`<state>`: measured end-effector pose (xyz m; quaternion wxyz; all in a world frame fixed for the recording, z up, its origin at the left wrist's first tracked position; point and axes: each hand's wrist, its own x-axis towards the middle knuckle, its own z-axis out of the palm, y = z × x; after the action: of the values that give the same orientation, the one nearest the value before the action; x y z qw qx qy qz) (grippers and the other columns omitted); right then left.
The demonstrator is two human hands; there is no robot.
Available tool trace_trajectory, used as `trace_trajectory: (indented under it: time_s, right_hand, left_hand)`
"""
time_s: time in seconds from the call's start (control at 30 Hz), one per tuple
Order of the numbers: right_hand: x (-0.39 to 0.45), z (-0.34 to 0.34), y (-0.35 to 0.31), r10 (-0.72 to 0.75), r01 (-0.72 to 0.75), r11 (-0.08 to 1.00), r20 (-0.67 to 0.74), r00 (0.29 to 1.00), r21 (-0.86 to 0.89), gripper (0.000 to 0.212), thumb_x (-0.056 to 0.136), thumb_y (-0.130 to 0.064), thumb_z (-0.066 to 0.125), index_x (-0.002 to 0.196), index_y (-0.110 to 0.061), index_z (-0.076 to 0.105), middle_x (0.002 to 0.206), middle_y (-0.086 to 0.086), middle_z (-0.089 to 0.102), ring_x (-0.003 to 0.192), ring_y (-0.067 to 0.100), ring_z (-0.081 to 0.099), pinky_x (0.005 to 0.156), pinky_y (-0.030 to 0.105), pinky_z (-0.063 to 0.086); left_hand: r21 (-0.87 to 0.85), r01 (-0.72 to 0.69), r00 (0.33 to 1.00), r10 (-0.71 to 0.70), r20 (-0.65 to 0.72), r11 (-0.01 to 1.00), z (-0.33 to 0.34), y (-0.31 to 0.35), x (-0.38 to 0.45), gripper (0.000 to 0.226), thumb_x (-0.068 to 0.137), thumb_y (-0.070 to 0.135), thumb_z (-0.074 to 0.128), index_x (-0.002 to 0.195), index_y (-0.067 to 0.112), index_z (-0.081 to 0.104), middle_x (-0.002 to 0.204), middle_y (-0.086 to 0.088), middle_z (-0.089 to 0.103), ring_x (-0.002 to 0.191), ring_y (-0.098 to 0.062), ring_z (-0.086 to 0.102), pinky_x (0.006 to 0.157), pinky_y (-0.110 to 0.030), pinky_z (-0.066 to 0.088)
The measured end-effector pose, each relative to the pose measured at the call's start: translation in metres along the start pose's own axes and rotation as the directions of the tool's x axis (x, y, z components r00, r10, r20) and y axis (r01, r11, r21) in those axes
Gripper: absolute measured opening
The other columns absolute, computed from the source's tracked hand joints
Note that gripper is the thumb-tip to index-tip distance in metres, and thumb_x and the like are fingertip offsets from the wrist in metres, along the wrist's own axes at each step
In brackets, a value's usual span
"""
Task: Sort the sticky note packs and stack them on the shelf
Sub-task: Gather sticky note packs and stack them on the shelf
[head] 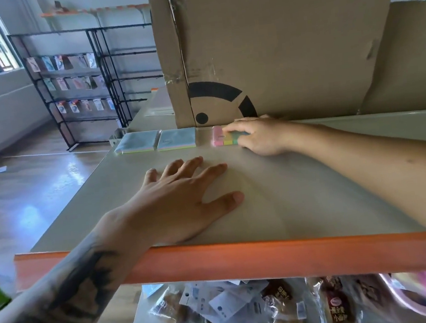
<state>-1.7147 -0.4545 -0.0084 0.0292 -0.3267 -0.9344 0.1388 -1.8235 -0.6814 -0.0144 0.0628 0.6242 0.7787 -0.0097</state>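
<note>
Head view: right hand [256, 135] is curled over the multicoloured sticky note pack [223, 135], fingers on its top and right end, gripping it against the shelf [301, 191] near the far edge. The pack's long axis runs left to right, parallel to that edge. Two wrapped sticky note packs [157, 140] lie just beside it, toward the far left corner, a narrow gap between. Left hand [182, 204] rests flat, fingers spread, holding nothing, nearer the orange front edge [243, 259].

Grey orange-edged shelf [302, 199], two wrapped packs [137, 142] [176, 138], multicoloured pack [223, 136], cardboard box [273, 49]
</note>
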Motion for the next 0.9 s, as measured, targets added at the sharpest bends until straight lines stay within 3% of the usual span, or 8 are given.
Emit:
trace_trajectory:
  time_s: [0.1, 0.27, 0.37, 0.53, 0.67, 0.73, 0.8, 0.9]
  right_hand:
    - [-0.021, -0.009, 0.004, -0.011, 0.011, 1.000, -0.049, 0.999, 0.004, 0.064, 0.100, -0.037, 0.042, 0.157, -0.056, 0.022, 0.172, -0.013, 0.010, 0.158, 0.024, 0.009, 0.126, 0.047, 0.013]
    - [-0.094, -0.018, 0.054, -0.039, 0.034, 0.996, -0.053, 0.998, -0.083, 0.059, 0.102, -0.047, 0.042, 0.156, -0.058, 0.021, 0.171, -0.013, 0.014, 0.158, 0.020, 0.013, 0.126, 0.044, 0.016]
    - [-0.153, -0.027, 0.112, -0.006, -0.003, 0.992, -0.073, 0.997, -0.126, 0.058, 0.102, -0.059, 0.042, 0.156, -0.056, 0.022, 0.171, -0.012, 0.017, 0.158, 0.019, 0.016, 0.126, 0.048, 0.018]
    - [-0.273, -0.050, 0.216, 0.118, -0.138, 0.975, -0.120, 0.986, -0.173, 0.075, 0.090, -0.082, 0.032, 0.157, -0.048, 0.029, 0.169, -0.009, 0.026, 0.154, 0.023, 0.026, 0.124, 0.049, 0.022]
    - [-0.358, -0.070, 0.286, 0.215, -0.241, 0.956, -0.160, 0.964, -0.168, 0.100, 0.072, -0.098, 0.018, 0.157, -0.046, 0.030, 0.168, -0.009, 0.028, 0.153, 0.025, 0.028, 0.123, 0.051, 0.024]
    - [-0.393, -0.082, 0.319, 0.260, -0.288, 0.942, -0.167, 0.951, -0.172, 0.101, 0.070, -0.097, 0.014, 0.156, -0.048, 0.028, 0.168, -0.009, 0.026, 0.154, 0.025, 0.027, 0.122, 0.053, 0.025]
    - [-0.422, -0.094, 0.351, 0.298, -0.330, 0.928, -0.188, 0.936, -0.172, 0.093, 0.076, -0.095, 0.019, 0.156, -0.049, 0.028, 0.168, -0.011, 0.026, 0.153, 0.024, 0.027, 0.121, 0.055, 0.026]
    - [-0.457, -0.108, 0.394, 0.351, -0.390, 0.909, -0.237, 0.906, -0.146, 0.087, 0.083, -0.091, 0.026, 0.155, -0.042, 0.034, 0.165, -0.009, 0.033, 0.150, 0.024, 0.034, 0.118, 0.054, 0.031]
  left_hand:
    - [0.013, -0.001, 0.999, 0.002, -0.045, 1.000, -0.002, 0.007, -0.001, 0.086, 0.076, 0.090, 0.005, 0.154, 0.055, 0.010, 0.168, 0.017, 0.008, 0.155, -0.011, 0.004, 0.125, -0.052, 0.006]
    - [0.017, 0.013, 0.998, -0.012, -0.065, 1.000, -0.007, 0.064, -0.002, 0.082, 0.081, 0.089, 0.011, 0.155, 0.055, 0.016, 0.168, 0.017, 0.013, 0.155, -0.014, 0.008, 0.124, -0.049, 0.007]
    - [0.001, -0.005, 0.998, 0.005, -0.066, 1.000, -0.006, 0.126, 0.005, 0.087, 0.076, 0.091, 0.009, 0.154, 0.056, 0.019, 0.168, 0.016, 0.015, 0.155, -0.015, 0.012, 0.124, -0.051, 0.011]
    - [-0.055, -0.108, 0.990, 0.103, -0.099, 0.993, 0.003, 0.254, 0.030, 0.089, 0.075, 0.094, 0.012, 0.152, 0.054, 0.028, 0.165, 0.017, 0.026, 0.152, -0.016, 0.022, 0.121, -0.047, 0.018]
    - [-0.245, -0.168, 0.978, 0.131, -0.160, 0.955, 0.013, 0.356, 0.053, 0.083, 0.071, 0.099, 0.024, 0.140, 0.057, 0.044, 0.152, 0.012, 0.049, 0.132, -0.023, 0.052, 0.113, -0.048, 0.039]
    - [-0.279, -0.207, 0.972, 0.164, -0.170, 0.938, 0.016, 0.401, 0.065, 0.086, 0.067, 0.100, 0.022, 0.137, 0.057, 0.047, 0.148, 0.012, 0.053, 0.127, -0.024, 0.056, 0.111, -0.047, 0.042]
    - [-0.255, -0.244, 0.965, 0.208, -0.159, 0.936, 0.016, 0.442, 0.076, 0.092, 0.062, 0.100, 0.017, 0.138, 0.057, 0.046, 0.151, 0.013, 0.050, 0.134, -0.020, 0.050, 0.115, -0.045, 0.037]
    - [-0.244, -0.281, 0.958, 0.257, -0.128, 0.928, 0.012, 0.492, 0.096, 0.073, 0.080, 0.094, 0.027, 0.138, 0.054, 0.048, 0.148, 0.011, 0.051, 0.127, -0.018, 0.054, 0.111, -0.043, 0.042]
